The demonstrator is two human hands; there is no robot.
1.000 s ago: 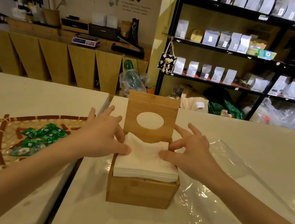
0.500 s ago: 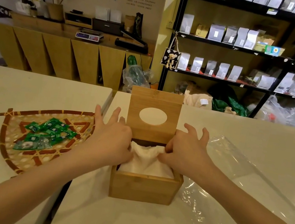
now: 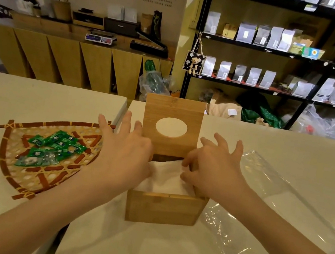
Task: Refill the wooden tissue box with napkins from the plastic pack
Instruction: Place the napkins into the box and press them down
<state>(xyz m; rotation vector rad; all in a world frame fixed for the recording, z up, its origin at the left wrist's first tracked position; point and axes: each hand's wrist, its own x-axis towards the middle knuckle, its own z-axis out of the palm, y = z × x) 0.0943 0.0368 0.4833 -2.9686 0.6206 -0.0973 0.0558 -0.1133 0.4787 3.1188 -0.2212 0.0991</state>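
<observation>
A square wooden tissue box stands on the white table in front of me, its lid with an oval hole raised upright at the back. A stack of white napkins lies inside, sunk below the rim. My left hand rests over the box's left side, thumb side pressing on the napkins, fingers spread. My right hand covers the right rim, its thumb and fingertips touching the napkins. The clear plastic pack lies flat and empty to the right of the box.
A woven bamboo tray holding several green sachets sits left of the box, across a gap between two tables. Behind the tables are a wooden counter with a scale and black shelves of bags.
The napkin stack, sticking out above the rim a second ago, has been pushed down inside the box. Both hands have followed it down and now sit lower on the box's sides.
</observation>
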